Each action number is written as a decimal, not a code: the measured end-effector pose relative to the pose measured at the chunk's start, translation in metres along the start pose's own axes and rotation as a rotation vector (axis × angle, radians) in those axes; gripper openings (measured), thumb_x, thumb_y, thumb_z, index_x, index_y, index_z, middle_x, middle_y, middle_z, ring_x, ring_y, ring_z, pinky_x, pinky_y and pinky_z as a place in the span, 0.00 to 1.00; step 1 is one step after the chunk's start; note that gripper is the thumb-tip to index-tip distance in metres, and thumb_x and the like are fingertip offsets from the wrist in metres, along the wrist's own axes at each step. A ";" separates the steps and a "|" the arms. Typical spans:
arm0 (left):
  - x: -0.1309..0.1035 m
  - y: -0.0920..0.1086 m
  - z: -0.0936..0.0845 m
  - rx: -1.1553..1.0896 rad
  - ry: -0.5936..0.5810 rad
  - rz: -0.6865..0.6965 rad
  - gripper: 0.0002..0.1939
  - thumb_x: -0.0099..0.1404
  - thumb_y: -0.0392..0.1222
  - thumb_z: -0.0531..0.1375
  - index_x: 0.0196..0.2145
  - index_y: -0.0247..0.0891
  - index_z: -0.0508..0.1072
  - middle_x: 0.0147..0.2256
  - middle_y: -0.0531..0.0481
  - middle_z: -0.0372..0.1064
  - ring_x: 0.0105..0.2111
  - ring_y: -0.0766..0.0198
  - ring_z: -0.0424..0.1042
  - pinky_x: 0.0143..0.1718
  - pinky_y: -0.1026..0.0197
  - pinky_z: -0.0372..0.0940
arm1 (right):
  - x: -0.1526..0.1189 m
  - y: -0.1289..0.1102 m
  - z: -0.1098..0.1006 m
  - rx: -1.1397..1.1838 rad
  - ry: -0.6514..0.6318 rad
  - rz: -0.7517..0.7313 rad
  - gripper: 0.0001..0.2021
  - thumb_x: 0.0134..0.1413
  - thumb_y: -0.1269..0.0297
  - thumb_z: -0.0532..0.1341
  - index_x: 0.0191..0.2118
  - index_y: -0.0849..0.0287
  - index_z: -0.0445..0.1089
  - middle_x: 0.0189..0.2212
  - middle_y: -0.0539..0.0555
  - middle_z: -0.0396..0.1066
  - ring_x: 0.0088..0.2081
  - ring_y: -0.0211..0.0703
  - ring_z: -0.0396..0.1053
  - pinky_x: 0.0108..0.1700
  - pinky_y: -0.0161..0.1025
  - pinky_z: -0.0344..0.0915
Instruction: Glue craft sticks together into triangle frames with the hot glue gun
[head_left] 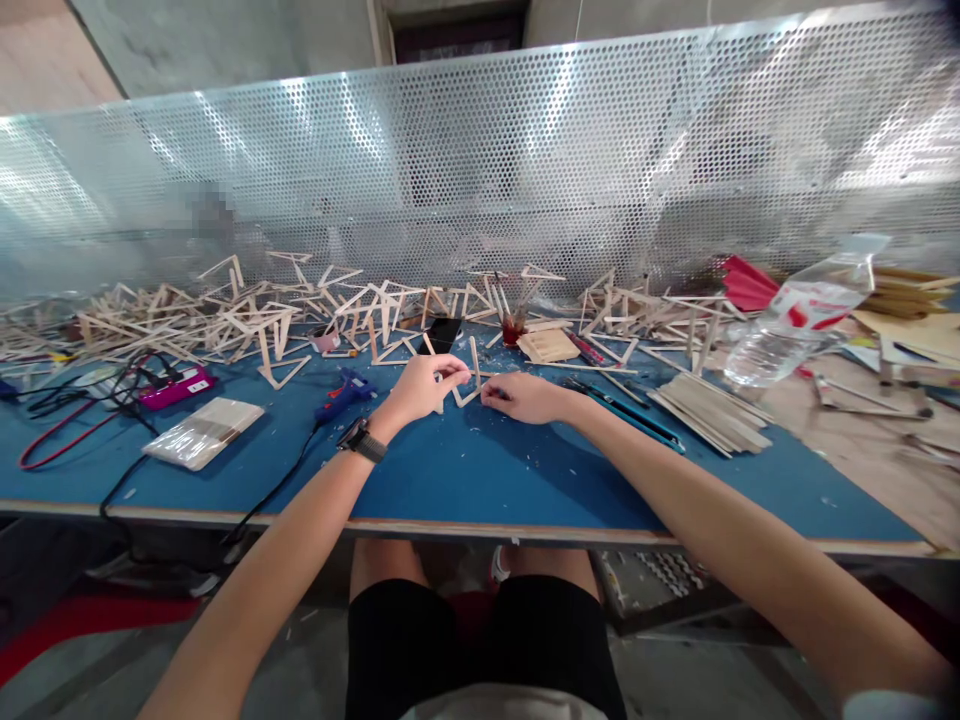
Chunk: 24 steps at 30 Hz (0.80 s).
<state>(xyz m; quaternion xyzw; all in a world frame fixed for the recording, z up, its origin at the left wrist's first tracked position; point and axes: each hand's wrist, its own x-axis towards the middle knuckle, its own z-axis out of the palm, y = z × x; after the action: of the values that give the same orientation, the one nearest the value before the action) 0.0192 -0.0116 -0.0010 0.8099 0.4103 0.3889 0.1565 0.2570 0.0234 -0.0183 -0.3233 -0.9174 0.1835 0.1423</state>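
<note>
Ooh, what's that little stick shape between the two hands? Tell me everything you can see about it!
The stick shape looks like thin, pale, plain wooden strips. One strip points up, with a V-shaped corner at its foot. It's on or just above the blue tabletop; I can't tell which. The right hand seems to touch its right side; the left hand is close on the other. The hands hide some of it.

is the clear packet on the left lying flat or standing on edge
Lying flat: the clear packet rests on the blue tabletop with its broad, shiny face turned up.
</note>
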 end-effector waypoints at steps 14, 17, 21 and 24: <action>0.001 0.004 0.000 -0.008 0.000 -0.003 0.11 0.68 0.48 0.63 0.36 0.40 0.81 0.32 0.49 0.79 0.28 0.63 0.73 0.31 0.62 0.66 | 0.000 -0.007 -0.015 0.017 0.447 -0.002 0.10 0.66 0.60 0.51 0.39 0.59 0.65 0.34 0.56 0.70 0.34 0.44 0.64 0.38 0.40 0.58; 0.000 0.008 0.000 -0.040 -0.003 -0.010 0.11 0.67 0.49 0.65 0.34 0.40 0.82 0.30 0.50 0.79 0.23 0.67 0.68 0.25 0.64 0.61 | 0.001 -0.014 -0.012 0.166 0.414 -0.032 0.13 0.67 0.56 0.51 0.37 0.59 0.65 0.33 0.55 0.68 0.33 0.42 0.62 0.37 0.39 0.59; -0.002 0.010 0.000 -0.066 -0.003 -0.027 0.12 0.63 0.52 0.68 0.33 0.40 0.83 0.28 0.51 0.78 0.16 0.72 0.55 0.18 0.64 0.49 | 0.002 -0.021 -0.003 0.351 0.264 -0.035 0.17 0.66 0.50 0.54 0.36 0.59 0.67 0.28 0.50 0.64 0.28 0.38 0.59 0.31 0.36 0.57; -0.002 0.008 0.001 -0.094 0.011 -0.003 0.14 0.61 0.53 0.69 0.32 0.39 0.83 0.29 0.50 0.78 0.17 0.72 0.56 0.18 0.65 0.49 | 0.002 -0.023 0.002 0.460 0.168 0.002 0.18 0.65 0.48 0.55 0.38 0.60 0.69 0.24 0.47 0.61 0.24 0.35 0.58 0.27 0.35 0.55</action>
<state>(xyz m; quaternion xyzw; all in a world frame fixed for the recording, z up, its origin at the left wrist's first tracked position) 0.0232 -0.0181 0.0017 0.7988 0.3935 0.4122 0.1927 0.2426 0.0079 -0.0097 -0.2976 -0.8361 0.3601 0.2877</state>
